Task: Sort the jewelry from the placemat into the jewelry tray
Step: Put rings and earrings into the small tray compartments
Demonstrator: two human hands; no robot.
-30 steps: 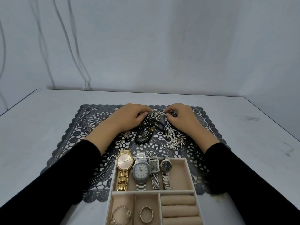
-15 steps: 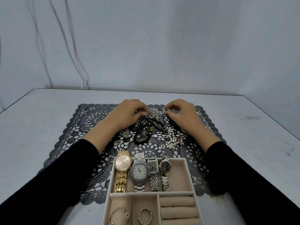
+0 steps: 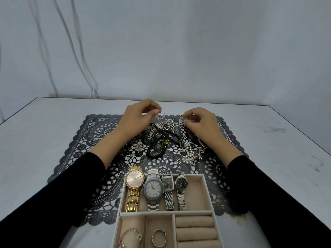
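No legible text or markings.

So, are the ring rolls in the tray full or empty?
Empty as far as visible: the ring rolls of the jewelry tray show bare beige cushion, no ring between them; the lowest roll is cut off.

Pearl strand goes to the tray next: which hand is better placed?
Right, probably. The pearl strand lies beside the wrist of the right hand; the left hand would cross the black bead bracelets. Each pinches a small hoop, so free that grip first.
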